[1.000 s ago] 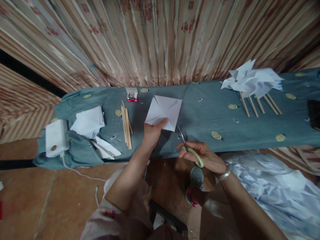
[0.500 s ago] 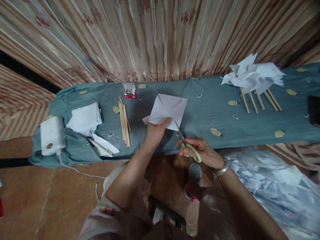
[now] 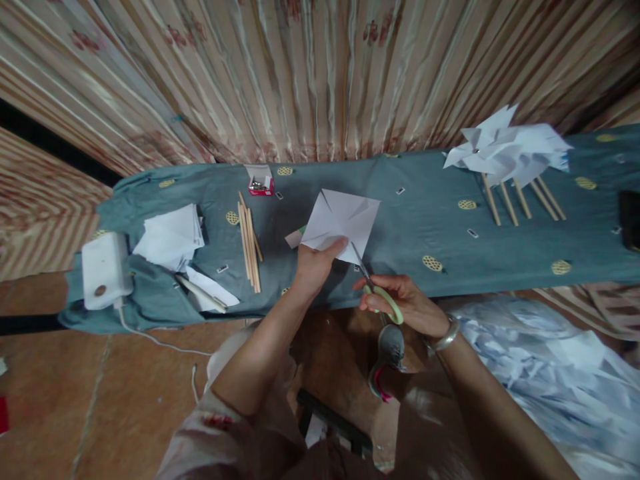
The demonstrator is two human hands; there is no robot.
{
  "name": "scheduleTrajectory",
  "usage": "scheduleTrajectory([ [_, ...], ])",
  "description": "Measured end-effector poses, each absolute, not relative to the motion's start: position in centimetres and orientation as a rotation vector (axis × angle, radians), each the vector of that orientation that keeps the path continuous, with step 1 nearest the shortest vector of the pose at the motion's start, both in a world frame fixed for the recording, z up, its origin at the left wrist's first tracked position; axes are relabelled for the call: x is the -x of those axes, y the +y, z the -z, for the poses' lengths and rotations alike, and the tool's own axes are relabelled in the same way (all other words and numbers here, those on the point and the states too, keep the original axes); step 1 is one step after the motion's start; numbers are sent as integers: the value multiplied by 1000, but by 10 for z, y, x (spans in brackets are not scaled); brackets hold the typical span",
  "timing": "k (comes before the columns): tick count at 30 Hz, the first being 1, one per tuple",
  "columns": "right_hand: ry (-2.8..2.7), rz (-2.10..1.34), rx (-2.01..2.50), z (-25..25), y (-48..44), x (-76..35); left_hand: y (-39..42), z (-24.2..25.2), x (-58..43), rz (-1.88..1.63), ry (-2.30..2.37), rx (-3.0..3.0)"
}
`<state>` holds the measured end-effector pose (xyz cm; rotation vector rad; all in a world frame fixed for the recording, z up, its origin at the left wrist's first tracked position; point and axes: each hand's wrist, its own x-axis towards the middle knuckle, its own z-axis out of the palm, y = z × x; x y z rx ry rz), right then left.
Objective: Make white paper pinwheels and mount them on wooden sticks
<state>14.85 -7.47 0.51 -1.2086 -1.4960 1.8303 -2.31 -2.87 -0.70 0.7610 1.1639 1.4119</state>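
Observation:
A white square sheet of paper (image 3: 345, 217), with slits running in from its corners, is pinched in my left hand (image 3: 317, 263), thumb on top near the lower edge. My right hand (image 3: 400, 303) grips a pair of scissors (image 3: 383, 300) by the pale green handles. The scissor blades meet the paper at its near corner, pointing toward the middle. Beneath the sheet's left side, a small piece of card (image 3: 295, 238) lies on the table.
Several wooden sticks (image 3: 249, 247) and a red box of metal pins (image 3: 261, 183) lie left. Farther left are stacked papers (image 3: 173, 233), a pen (image 3: 200, 293) and a white corded device (image 3: 105, 270). Paper pinwheels (image 3: 505, 150) rest at right; a plastic bag of paper (image 3: 545, 367) stands below.
The paper and my left hand have shifted slightly right, bringing the blades farther into the near corner. My right hand has barely moved.

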Motion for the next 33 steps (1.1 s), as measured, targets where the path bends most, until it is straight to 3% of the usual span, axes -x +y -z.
scheduleTrajectory([
  [33,-1224,-1956,1282,-11,-74,-141,-26,11,25,-1384,1200,-757],
])
